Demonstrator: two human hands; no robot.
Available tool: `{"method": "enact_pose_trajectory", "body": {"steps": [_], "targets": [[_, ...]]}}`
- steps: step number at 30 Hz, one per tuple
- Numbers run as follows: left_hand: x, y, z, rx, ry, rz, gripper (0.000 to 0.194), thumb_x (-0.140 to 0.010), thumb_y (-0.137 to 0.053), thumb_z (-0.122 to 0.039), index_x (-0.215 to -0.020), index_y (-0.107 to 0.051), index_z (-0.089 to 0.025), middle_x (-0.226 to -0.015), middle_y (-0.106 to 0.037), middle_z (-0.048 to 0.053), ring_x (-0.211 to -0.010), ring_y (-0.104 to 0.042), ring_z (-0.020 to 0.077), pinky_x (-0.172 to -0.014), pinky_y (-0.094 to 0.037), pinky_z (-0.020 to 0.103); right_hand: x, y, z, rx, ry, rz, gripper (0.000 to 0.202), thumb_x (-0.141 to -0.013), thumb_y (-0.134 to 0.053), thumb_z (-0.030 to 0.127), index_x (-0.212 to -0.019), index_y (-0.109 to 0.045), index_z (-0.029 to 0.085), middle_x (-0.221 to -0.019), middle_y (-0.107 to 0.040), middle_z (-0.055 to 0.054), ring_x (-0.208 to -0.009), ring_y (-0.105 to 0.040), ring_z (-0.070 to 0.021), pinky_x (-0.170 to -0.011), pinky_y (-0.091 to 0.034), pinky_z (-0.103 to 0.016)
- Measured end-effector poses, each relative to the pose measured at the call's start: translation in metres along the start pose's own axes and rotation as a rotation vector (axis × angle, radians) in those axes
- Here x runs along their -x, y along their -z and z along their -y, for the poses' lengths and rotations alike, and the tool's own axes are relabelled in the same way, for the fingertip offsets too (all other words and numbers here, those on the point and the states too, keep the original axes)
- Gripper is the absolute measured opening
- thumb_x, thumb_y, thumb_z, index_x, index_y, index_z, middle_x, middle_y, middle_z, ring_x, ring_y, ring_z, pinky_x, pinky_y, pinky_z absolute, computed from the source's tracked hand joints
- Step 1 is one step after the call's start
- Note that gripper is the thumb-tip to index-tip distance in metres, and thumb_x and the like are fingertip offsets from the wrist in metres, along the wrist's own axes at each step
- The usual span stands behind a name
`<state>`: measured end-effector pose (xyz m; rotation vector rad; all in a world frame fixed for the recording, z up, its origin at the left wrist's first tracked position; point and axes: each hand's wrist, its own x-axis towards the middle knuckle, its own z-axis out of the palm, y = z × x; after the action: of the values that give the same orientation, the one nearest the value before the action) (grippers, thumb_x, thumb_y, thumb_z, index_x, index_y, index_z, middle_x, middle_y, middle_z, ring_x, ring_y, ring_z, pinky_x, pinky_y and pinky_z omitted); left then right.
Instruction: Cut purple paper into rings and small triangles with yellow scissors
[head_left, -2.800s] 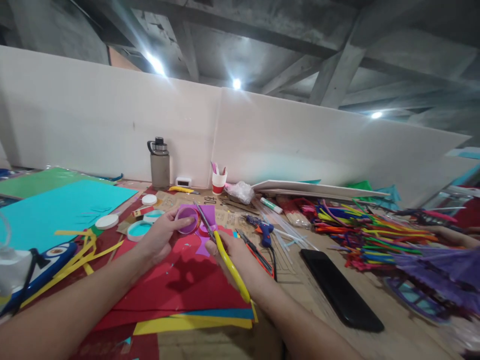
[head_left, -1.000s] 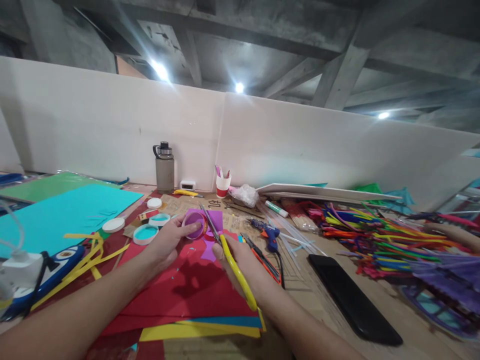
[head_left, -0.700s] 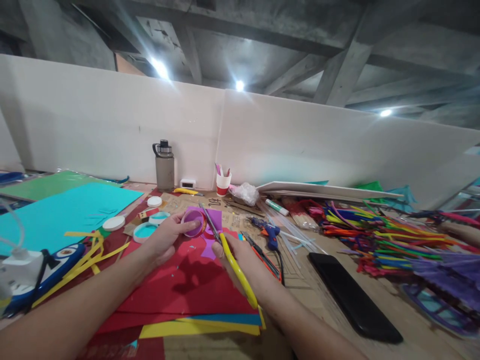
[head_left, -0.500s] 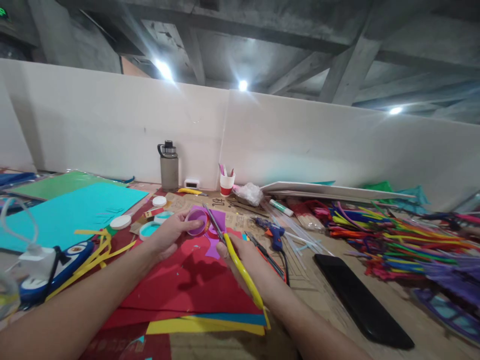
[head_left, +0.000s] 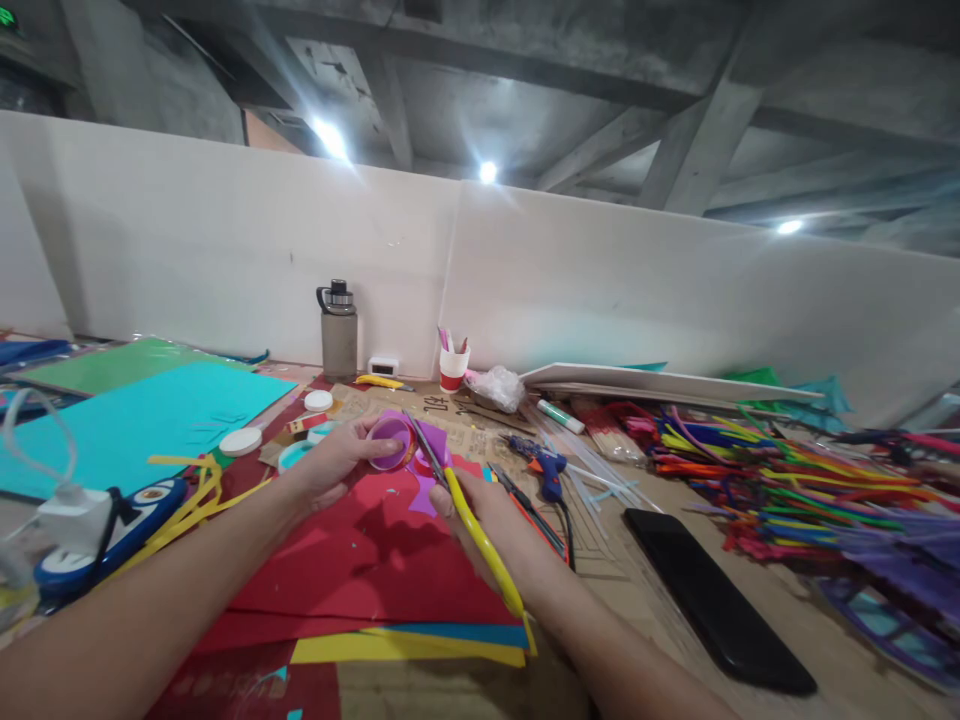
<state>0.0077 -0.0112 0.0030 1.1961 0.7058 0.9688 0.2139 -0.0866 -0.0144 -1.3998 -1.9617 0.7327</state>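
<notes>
gone from the far right since the earlier frame is another person's hand, near the pipe cleaners (head_left: 780, 470); the worker's head has turned slightly left, while both hands keep nearly the same pose. the left hand (head_left: 337, 465) has its grip clamped on a purple ring (head_left: 391, 430), thumb inside its opening. the right hand (head_left: 484, 505) has its grip closed around yellow-handled scissors (head_left: 469, 520), blades pointing forward, just beside the ring and over purple paper (head_left: 436, 436); from where i stand, i cannot tell whether they touch the ring.

below the hands, the front edge of the red sheets (head_left: 352, 580) stops short of a yellow sheet (head_left: 405, 649) jutting out beneath. brown cardboard shows bare on the surface (head_left: 600, 620) between that stack and a black phone (head_left: 712, 600), giving the right forearm some room. the glue gun (head_left: 551, 470) and its cord lie near the right hand, so that side is tighter. yellow strips (head_left: 206, 490) run close to the left forearm. the white board (head_left: 600, 270) stands well beyond both hands.
</notes>
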Motion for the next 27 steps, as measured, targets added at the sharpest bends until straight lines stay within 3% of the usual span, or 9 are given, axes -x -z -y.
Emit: {"method": "enact_pose_trajectory", "body": {"steps": [10,19,27], "targets": [[0.000,0.007,-0.004,-0.058,-0.016,0.063,0.022,-0.063,-0.081,-0.021,-0.079,-0.069,-0.013,-0.069,-0.063,0.001,-0.060,-0.050,0.0096,-0.059,-0.034,0.023,0.001,-0.005,-0.003,-0.036,0.020,0.023,0.045,-0.092,-0.041,0.061,-0.090,-0.057,0.019,-0.072,-0.054,0.001,-0.062,-0.044,-0.0118,-0.054,-0.029,-0.024],[-0.001,0.003,0.002,-0.021,-0.040,0.002,0.026,-0.062,-0.082,-0.023,-0.082,-0.069,-0.013,-0.072,-0.064,0.002,-0.063,-0.052,0.0106,-0.061,-0.037,0.022,0.001,-0.007,-0.004,-0.038,0.020,0.002,0.044,-0.092,-0.040,0.060,-0.091,-0.057,0.019,-0.070,-0.054,0.001,-0.060,-0.043,-0.0122,-0.054,-0.030,-0.025],[0.002,-0.004,0.006,-0.021,-0.041,-0.007,0.030,-0.062,-0.083,-0.024,-0.087,-0.071,-0.012,-0.078,-0.067,0.003,-0.068,-0.054,0.0117,-0.065,-0.040,0.023,0.003,0.000,0.005,-0.047,0.048,0.008,0.041,-0.094,-0.039,0.057,-0.093,-0.055,0.019,-0.080,-0.059,0.000,-0.068,-0.048,-0.0141,-0.060,-0.034,-0.026]]}}
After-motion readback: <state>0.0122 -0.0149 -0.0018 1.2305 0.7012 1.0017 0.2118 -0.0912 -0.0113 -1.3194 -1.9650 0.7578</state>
